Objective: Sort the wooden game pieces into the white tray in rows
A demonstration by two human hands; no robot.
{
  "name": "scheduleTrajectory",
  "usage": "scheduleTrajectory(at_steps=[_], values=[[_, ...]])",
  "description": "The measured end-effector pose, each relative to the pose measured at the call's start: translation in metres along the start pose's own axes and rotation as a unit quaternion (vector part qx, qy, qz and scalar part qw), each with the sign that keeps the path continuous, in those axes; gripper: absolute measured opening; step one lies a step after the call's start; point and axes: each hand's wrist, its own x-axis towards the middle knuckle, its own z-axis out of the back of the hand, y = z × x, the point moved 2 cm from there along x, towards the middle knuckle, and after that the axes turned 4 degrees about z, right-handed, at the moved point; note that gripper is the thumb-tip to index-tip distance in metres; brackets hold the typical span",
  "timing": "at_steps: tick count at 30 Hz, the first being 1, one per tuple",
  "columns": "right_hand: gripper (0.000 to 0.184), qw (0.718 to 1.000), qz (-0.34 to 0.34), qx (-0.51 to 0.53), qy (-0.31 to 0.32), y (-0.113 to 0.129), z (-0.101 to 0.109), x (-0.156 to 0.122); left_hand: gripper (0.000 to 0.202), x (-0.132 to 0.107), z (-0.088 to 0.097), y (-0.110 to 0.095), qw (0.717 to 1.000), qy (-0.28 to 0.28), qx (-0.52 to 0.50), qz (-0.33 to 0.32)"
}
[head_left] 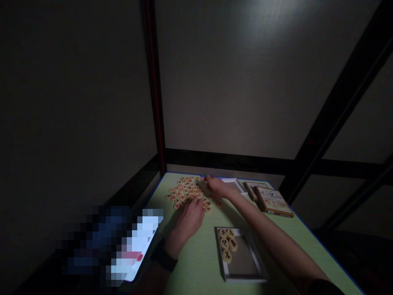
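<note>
Round Chinese chess pieces (184, 191) with red and black characters lie in a loose pile at the table's far end. Over the near side of the pile is my left hand (190, 216), its fingers bent and closed, the tips down among the pieces. My right hand (216, 187) reaches to the pile's right side with curled fingers; whatever is in them is hidden. Close to me stands a shallow open box (245, 256) with several black-character pieces (227, 243) laid flat along its left side, character side up.
A second open box part (238, 184) lies at the far edge, behind my right forearm. Two printed game boxes (274, 200) sit on the right of the green table (196, 266). A lit, blurred-out screen (138, 246) is at the left edge. Walls (227, 102) rise behind.
</note>
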Motion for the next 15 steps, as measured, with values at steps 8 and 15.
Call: scheduleTrajectory(at_steps=[8,15], values=[[0.015,0.972,0.133,0.156,-0.115,0.013,0.007,-0.144,0.024,-0.003,-0.003,-0.011,0.996,-0.032,-0.052,-0.06],[0.02,0.977,0.072,0.188,-0.067,0.029,-0.014,-0.22,0.027,-0.01,-0.004,-0.028,0.99,-0.011,-0.091,-0.111]])
